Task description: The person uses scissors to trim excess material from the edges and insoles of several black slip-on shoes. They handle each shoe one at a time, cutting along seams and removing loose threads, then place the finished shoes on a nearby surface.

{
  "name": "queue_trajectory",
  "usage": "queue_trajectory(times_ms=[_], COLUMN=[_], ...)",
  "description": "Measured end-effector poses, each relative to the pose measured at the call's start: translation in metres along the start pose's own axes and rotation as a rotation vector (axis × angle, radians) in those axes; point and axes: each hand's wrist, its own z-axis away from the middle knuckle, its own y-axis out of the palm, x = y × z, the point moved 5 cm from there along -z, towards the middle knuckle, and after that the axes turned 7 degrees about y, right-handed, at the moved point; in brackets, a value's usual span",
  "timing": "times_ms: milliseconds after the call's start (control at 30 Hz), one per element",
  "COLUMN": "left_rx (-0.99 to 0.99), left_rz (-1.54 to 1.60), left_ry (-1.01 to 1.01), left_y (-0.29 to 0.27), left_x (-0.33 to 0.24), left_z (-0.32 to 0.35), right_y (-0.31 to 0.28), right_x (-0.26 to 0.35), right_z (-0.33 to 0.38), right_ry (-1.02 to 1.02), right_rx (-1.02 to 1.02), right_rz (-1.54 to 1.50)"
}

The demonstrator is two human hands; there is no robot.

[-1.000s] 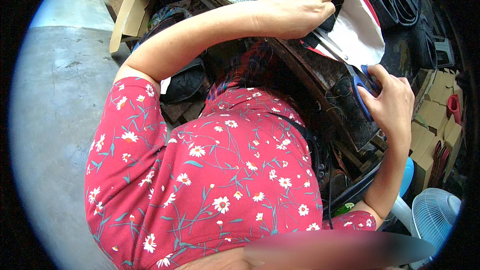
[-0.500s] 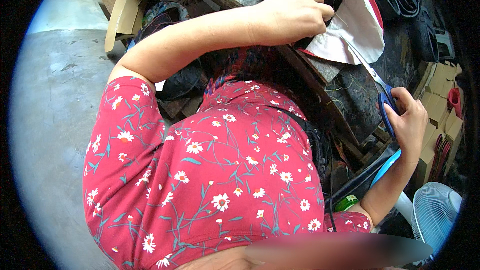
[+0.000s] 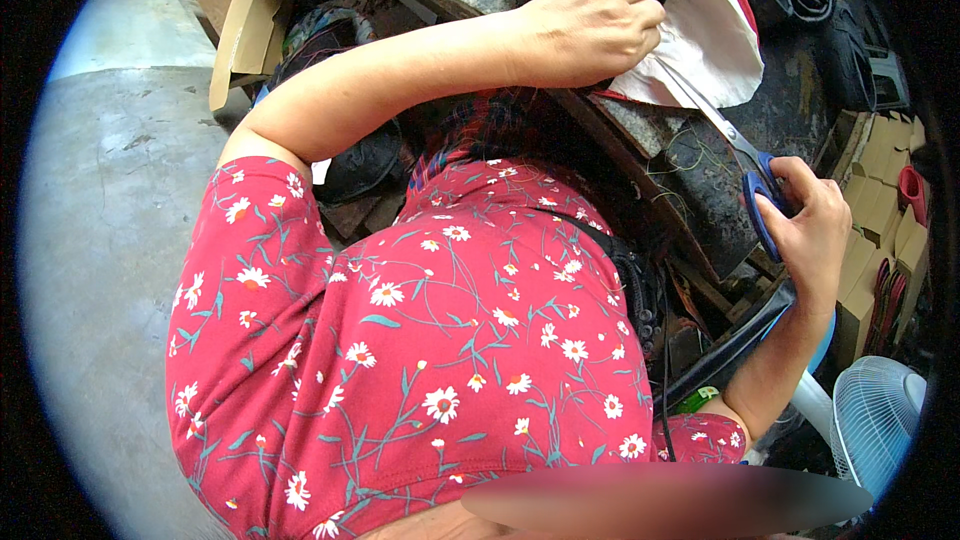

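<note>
Left hand [image 3: 590, 30] clenches the pale cloth sheet [image 3: 715, 45]; right hand [image 3: 815, 230] grips blue-handled steel scissors [image 3: 735, 155], their tips touching the sheet.

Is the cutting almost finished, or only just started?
Only just started, it seems. The left hand pinches the white sheet at its edge, and the right hand holds the blue-handled scissors with the blade tips meeting that edge. No cut line or loose offcut shows, so most of the sheet looks uncut.
</note>
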Motion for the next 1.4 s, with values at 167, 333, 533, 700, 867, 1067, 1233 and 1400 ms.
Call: queue_trajectory(times_ms=[167,333,533,700,867,1067,1233,1400], left_rx=[-0.135,-0.186,-0.639,-0.329,-0.166,-0.139,-0.182,-0.222], left_rz=[0.069,0.250,0.496,0.174,0.013,0.050,0.013,-0.055], left_ry=[-0.033,-0.169,-0.131,-0.238,-0.222,-0.218,-0.202,-0.134], left_y=[-0.008,-0.011,-0.052,-0.066,-0.051,-0.027,-0.019,-0.013], left_x=[0.023,0.039,0.029,0.026,0.014,0.003,0.001,-0.002], left_z=[0.001,-0.002,0.016,0.038,0.041,0.023,0.013,0.004], right_y=[0.004,-0.003,0.001,0.000,0.002,-0.003,-0.003,-0.002], right_x=[0.015,0.022,0.031,0.040,0.034,0.021,0.019,0.022], right_z=[-0.004,-0.005,-0.023,-0.021,-0.012,-0.003,0.000,-0.004], right_ry=[-0.083,-0.054,-0.011,-0.106,-0.086,-0.029,-0.026,-0.049], right_rx=[-0.020,0.012,0.207,0.085,0.056,0.066,0.062,0.026], right_rz=[0.052,0.079,-0.038,0.056,0.063,0.051,0.044,0.039])
